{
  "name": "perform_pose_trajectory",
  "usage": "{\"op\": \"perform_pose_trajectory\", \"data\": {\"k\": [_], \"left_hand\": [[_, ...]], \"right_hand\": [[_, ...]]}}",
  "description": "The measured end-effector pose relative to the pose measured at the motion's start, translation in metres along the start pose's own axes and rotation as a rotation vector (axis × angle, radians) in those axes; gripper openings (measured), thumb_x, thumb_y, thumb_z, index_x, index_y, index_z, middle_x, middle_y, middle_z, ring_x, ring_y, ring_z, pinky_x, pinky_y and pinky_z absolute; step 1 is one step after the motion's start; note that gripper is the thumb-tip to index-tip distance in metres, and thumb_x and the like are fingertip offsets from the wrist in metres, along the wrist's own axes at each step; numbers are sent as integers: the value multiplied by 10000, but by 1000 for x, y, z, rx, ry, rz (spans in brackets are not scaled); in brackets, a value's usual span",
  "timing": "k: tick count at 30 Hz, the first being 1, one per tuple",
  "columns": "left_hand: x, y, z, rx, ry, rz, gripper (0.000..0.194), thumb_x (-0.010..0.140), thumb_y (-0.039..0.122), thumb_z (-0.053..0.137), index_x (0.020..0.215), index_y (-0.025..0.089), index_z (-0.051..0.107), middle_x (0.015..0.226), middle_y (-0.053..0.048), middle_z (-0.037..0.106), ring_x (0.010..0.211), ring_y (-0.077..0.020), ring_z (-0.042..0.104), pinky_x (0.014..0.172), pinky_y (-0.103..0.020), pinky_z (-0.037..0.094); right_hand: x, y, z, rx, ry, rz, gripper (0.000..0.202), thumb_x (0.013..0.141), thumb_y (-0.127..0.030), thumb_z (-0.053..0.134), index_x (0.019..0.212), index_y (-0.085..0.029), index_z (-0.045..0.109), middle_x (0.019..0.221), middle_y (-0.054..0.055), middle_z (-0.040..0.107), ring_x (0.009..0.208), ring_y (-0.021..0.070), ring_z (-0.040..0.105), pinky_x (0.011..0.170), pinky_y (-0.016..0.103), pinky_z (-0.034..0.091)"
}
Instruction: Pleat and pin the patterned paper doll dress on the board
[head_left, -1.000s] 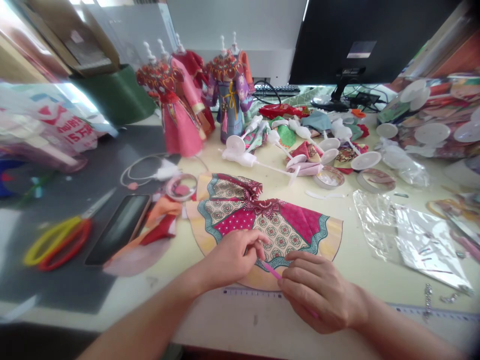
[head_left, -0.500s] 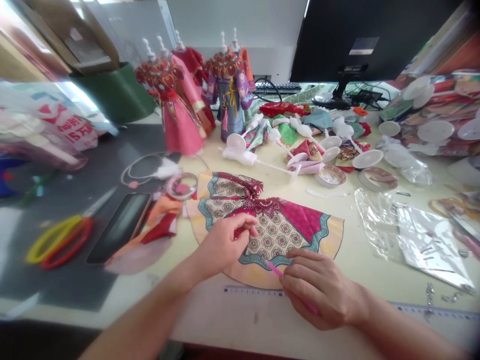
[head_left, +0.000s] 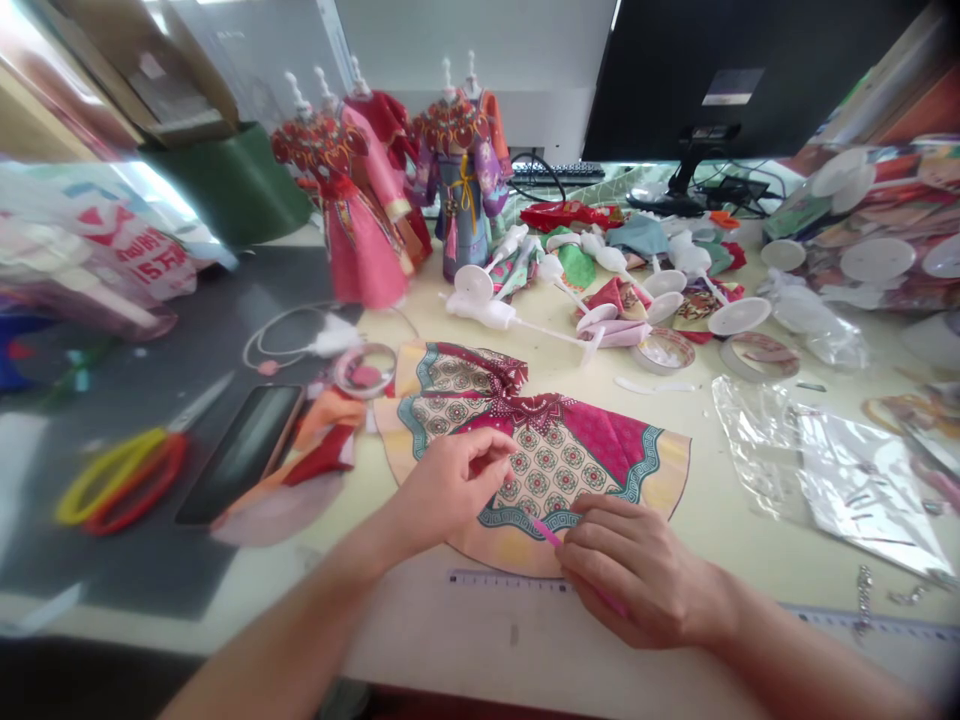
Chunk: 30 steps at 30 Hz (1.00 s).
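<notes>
A patterned fabric piece [head_left: 551, 465], cut in a fan shape with a teal wavy border and cream hem, lies in front of me, gathered at its dark red middle. My left hand [head_left: 457, 485] hovers over its left half, fingers curled with the thumb close to the fingertips. Whatever may be in that pinch is too small to make out. Over the hem on the right, my right hand [head_left: 637, 565] is closed around a thin pink stick [head_left: 546, 532], its tip pointing up-left at the teal border. Under the hem's front edge shows a ruler [head_left: 510, 581].
Scissors [head_left: 127, 475], a phone [head_left: 240, 455] and orange-red cloth [head_left: 322, 435] lie left. Small dressed mannequins [head_left: 367, 260] stand behind, near fallen white doll stands [head_left: 487, 312]. Tape rolls [head_left: 759, 356], a clear plastic bag [head_left: 862, 490] and a metal chain [head_left: 864, 598] lie right.
My left thumb and fingers have shifted slightly at the tips. My right hand, still around the pink stick, has turned a little. The fabric stays in place.
</notes>
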<state>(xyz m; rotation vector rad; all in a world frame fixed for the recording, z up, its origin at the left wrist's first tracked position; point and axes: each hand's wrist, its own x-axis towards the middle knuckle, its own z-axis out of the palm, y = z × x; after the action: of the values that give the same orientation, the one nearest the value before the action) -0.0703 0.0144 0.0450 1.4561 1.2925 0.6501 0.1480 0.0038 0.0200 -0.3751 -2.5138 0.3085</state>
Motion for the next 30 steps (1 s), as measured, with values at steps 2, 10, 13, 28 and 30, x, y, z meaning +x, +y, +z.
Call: {"op": "perform_pose_trajectory", "data": {"k": [2,10,13,28,30], "left_hand": [[0,-2,2,20,-16,-6,160,847,250,471,959,193,570,797,-11,644,725,-123,581,658,-242,469],[1,-5,6,124,-62,-3,188,842,262,461,974,199,579,801,-12,649,724,-138,596,666,-263,479],[1,-7,8,142,-83,-4,191,841,266,457,976,204,578,812,-11,650,737,-145,602,666,-268,482],[1,-8,9,273,-93,50,181,832,243,471,964,221,592,778,-1,655,703,-139,596,643,-254,468],[1,-8,11,311,-82,76,181,830,218,468,955,217,598,785,-2,656,702,-136,592,642,-247,461]], "right_hand": [[0,0,0,-2,4,-2,153,751,-10,467,830,-105,558,631,34,559,567,119,450,707,327,468],[0,1,1,-9,-12,16,145,780,-17,469,854,-101,560,658,37,576,592,119,489,717,322,468],[0,1,2,-9,2,15,134,778,-22,471,842,-102,558,650,38,572,587,121,481,695,320,468],[-1,0,1,-1,3,20,123,755,-24,464,790,-112,542,608,30,531,556,124,437,658,326,456],[-2,0,1,0,2,17,119,757,-27,465,791,-112,541,609,30,531,557,124,439,660,327,455]]}}
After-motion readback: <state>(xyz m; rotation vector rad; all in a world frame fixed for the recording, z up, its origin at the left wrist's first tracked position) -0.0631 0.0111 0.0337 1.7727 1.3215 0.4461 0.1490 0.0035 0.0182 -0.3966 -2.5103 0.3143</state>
